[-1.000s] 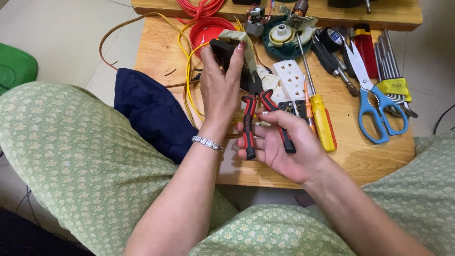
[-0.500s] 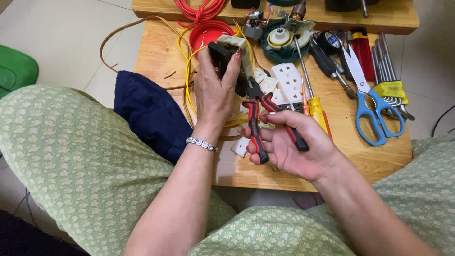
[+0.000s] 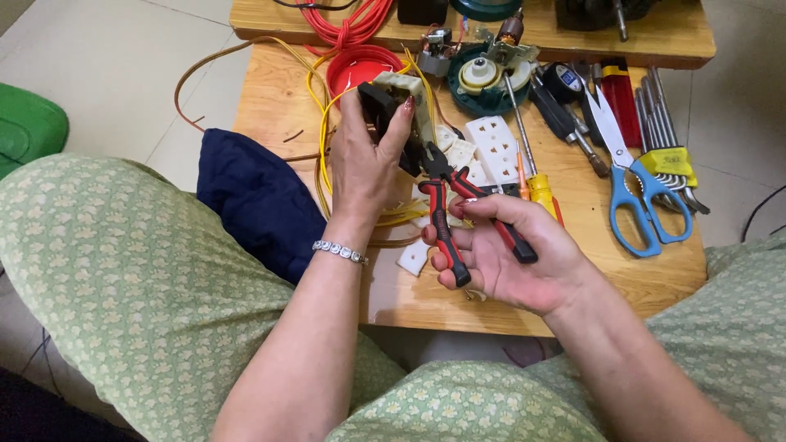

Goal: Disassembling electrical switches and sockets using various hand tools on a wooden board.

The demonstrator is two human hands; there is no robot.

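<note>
While left hand (image 3: 364, 168) clamped the socket block (image 3: 391, 102) | right hand (image 3: 499, 254) gripped red-handled pliers (image 3: 446, 209), nose touching block's underside

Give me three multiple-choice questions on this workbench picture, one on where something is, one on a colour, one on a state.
1. Where do the blue-handled scissors lie?
A. on the wooden table, to the right of the hands
B. on the tiled floor
C. on the dark blue cloth

2. What colour are the handles of the pliers?
A. all yellow
B. red and black
C. green

3. How are the pliers held?
A. lying untouched
B. in the left hand
C. gripped in the right hand

Answers: 1 A, they rest on the wood beside the hex keys. 2 B, red grips with black. 3 C, right fingers wrap the handles.
</note>
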